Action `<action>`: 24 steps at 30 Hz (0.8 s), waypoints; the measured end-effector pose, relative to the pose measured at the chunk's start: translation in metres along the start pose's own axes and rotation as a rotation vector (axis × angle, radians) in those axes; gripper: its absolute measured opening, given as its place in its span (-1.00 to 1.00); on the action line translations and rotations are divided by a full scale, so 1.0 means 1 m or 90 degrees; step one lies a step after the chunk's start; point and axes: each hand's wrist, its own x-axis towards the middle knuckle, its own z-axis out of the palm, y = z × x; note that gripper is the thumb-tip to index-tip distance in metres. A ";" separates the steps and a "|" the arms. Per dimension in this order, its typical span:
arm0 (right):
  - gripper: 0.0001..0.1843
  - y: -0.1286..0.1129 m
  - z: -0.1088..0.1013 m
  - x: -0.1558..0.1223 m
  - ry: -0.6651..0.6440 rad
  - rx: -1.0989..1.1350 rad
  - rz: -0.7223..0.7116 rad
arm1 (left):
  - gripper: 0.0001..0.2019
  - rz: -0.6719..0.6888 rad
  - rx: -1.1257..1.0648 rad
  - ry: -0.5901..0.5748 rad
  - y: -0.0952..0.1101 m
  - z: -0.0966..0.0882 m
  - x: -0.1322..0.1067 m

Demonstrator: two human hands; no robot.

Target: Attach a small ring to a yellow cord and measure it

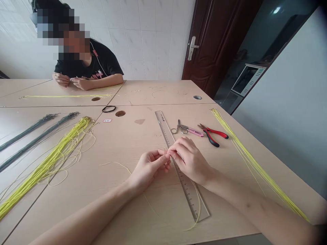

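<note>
While the left hand (149,166) and right hand (190,160) are pinching a thin yellow cord (114,163) narrowly between their fingertips, one length of it is trailing left across the table and another is curving down beside a clear plastic ruler (191,194). Steel scissors (180,127), a pink utility knife (194,132) and red-and-black pliers (212,133) are lying just beyond the hands. Bundles of yellow cord (48,170) are spreading along the left, a straighter yellow bundle (258,166) is lying right, and dark green wire bundles (38,136) and a black elastic loop (109,109) are resting further left on the pale wooden table (133,143). A seated co-worker (87,64) in a black T-shirt is working at the far side, before a white tiled wall (153,51) and a dark red door (219,34).
</note>
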 end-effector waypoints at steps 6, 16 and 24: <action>-0.78 0.004 0.000 0.000 -0.023 -0.059 -0.047 | -0.81 0.012 0.035 0.022 -0.003 0.000 0.000; -0.75 0.008 -0.009 0.004 -0.066 0.096 0.081 | -0.81 0.034 0.083 0.042 0.002 0.002 -0.002; -0.89 0.000 -0.010 0.004 -0.105 0.195 0.140 | -0.80 0.040 0.125 0.034 0.000 0.000 -0.002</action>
